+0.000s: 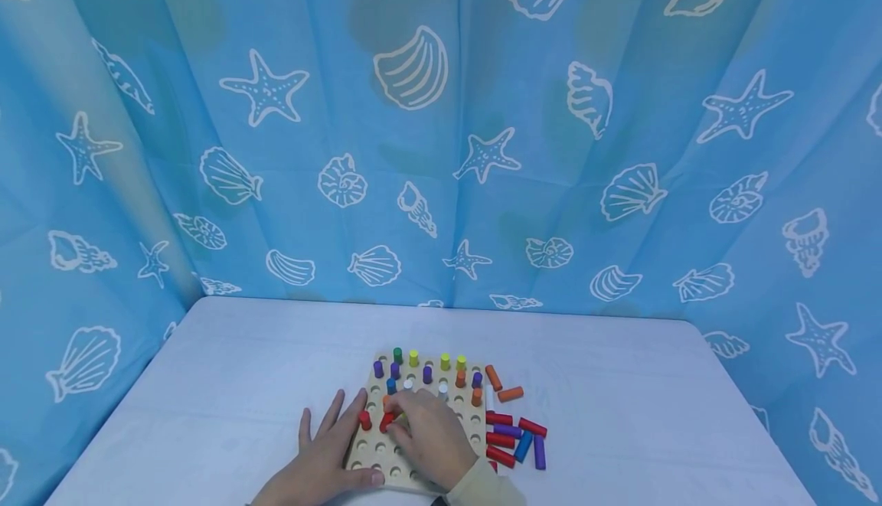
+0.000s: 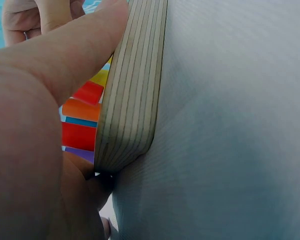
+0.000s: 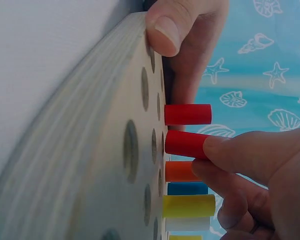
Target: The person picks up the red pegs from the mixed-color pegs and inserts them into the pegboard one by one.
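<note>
My right hand (image 1: 436, 435) pinches a red peg (image 3: 184, 144) between thumb and fingertips, its lower end right at a hole of the wooden pegboard (image 1: 368, 456). The peg leans slightly in the right wrist view. Beside it another red peg (image 1: 365, 420) stands upright in the left column. My left hand (image 1: 320, 456) lies along the board's left side with straight, spread fingers, the thumb (image 3: 167, 32) resting on the near corner. An orange peg (image 3: 182, 171) and a yellow peg (image 3: 190, 206) stand close to the pinched one. The right hand hides part of the board's middle.
Loose red, purple, blue (image 1: 524, 446) and orange (image 1: 511, 394) pegs lie on the white table (image 1: 620, 414) right of the board. Yellow (image 1: 445, 361), green (image 1: 397, 354), purple, white and orange pegs stand in the far rows. A blue shell-patterned curtain (image 1: 427, 146) hangs behind.
</note>
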Action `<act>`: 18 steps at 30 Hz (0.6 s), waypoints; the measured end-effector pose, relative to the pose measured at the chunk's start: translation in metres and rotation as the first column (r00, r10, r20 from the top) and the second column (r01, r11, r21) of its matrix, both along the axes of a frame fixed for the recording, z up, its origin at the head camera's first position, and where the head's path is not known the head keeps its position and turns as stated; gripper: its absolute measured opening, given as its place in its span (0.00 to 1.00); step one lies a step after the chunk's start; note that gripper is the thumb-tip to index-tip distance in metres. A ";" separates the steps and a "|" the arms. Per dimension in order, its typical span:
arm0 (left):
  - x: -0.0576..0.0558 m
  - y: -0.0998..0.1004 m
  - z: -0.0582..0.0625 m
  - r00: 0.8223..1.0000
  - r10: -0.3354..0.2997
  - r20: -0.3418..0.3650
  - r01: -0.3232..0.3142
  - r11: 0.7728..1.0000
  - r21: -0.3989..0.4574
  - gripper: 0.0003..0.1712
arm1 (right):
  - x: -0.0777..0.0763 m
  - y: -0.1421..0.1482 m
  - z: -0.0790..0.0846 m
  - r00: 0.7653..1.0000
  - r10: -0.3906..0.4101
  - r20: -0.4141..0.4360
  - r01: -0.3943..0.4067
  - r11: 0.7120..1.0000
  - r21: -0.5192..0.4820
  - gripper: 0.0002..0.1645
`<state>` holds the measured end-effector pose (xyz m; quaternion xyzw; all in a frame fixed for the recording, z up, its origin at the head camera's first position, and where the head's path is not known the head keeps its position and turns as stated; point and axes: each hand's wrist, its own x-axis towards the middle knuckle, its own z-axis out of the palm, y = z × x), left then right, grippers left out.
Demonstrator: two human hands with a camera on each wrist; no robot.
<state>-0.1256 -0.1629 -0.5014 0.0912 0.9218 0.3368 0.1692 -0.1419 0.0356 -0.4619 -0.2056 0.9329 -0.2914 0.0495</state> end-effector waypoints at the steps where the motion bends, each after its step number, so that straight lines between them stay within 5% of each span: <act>1: 0.000 0.000 0.000 1.000 0.000 -0.001 0.000 1.000 0.000 0.69 | 0.000 0.000 0.000 1.000 0.001 -0.003 -0.001 1.000 0.003 0.14; 18: 0.001 0.001 0.003 1.000 -0.006 -0.005 0.006 1.000 0.003 0.69 | 0.000 -0.004 -0.006 0.998 0.028 -0.062 -0.025 0.998 0.052 0.11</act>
